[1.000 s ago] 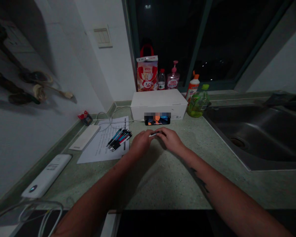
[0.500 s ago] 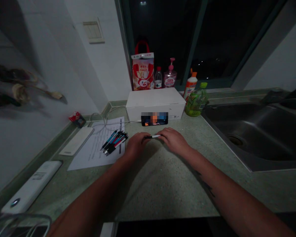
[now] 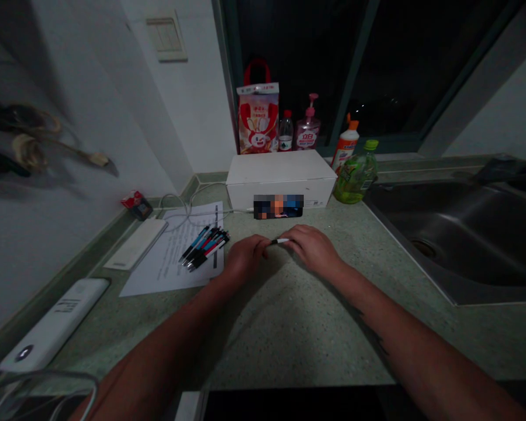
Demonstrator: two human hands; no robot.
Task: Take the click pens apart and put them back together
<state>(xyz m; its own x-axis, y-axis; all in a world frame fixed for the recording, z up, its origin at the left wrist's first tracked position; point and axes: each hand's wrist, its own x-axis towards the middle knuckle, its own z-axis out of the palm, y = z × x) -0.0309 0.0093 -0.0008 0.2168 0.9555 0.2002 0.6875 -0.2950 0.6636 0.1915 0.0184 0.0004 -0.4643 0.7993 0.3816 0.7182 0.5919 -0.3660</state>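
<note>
A black-and-white pen (image 3: pixel 279 241) spans the gap between my hands, just in front of the phone. My left hand (image 3: pixel 246 255) is closed on its dark end. The white end sits in the closed fingers of my right hand (image 3: pixel 312 245), which hide its tip. To the left, a bunch of several pens (image 3: pixel 204 248), with blue, red, black and white barrels, lies on a printed sheet of paper (image 3: pixel 158 266). A phone (image 3: pixel 278 207) leans on its long side against a white box (image 3: pixel 280 169), a cable plugged into its left end.
A flat white case (image 3: pixel 135 244) and a white power bank (image 3: pixel 56 324) lie along the left wall. Bottles stand behind and beside the box, including a green one (image 3: pixel 356 178). A metal sink (image 3: pixel 464 240) is set into the counter (image 3: pixel 284 333) on the right.
The view has shifted slightly. Less of the pen shows between my hands, and they look a little closer together. Both still hold it.
</note>
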